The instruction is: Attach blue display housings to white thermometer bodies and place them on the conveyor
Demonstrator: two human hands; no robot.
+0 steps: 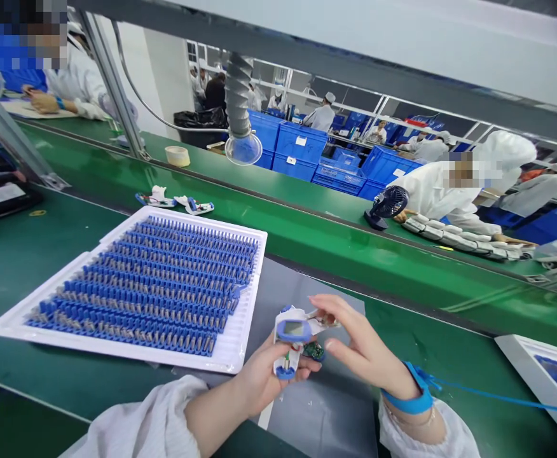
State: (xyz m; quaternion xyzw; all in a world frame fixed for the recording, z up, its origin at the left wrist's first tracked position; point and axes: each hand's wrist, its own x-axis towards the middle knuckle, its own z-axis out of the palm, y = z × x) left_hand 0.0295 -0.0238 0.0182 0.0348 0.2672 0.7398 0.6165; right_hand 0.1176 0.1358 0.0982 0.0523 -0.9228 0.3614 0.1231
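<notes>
An opened white-and-blue device with a small grey display (294, 328), which looks like a handheld thermometer, rests in my left hand (264, 372). My left thumb presses beside the display, and the fingers wrap underneath. A green circuit board (313, 351) shows at the device's right side, and a metal cylinder stands in its lower, blue-tipped end. My right hand (359, 346) is over the device's right part, fingers bent and thumb apart from them. The fingertips are at the white shell; whether they grip it is hard to see. A blue wrist strap (409, 394) circles my right wrist.
On the left, a white tray (254, 305) bears rows of small blue parts with metal pins. Behind it lie two white shells (195, 205). A grey mat (336, 407) is under my hands. Another tray (521, 362) stands at right. Co-workers sit beyond the green ledge (307, 229).
</notes>
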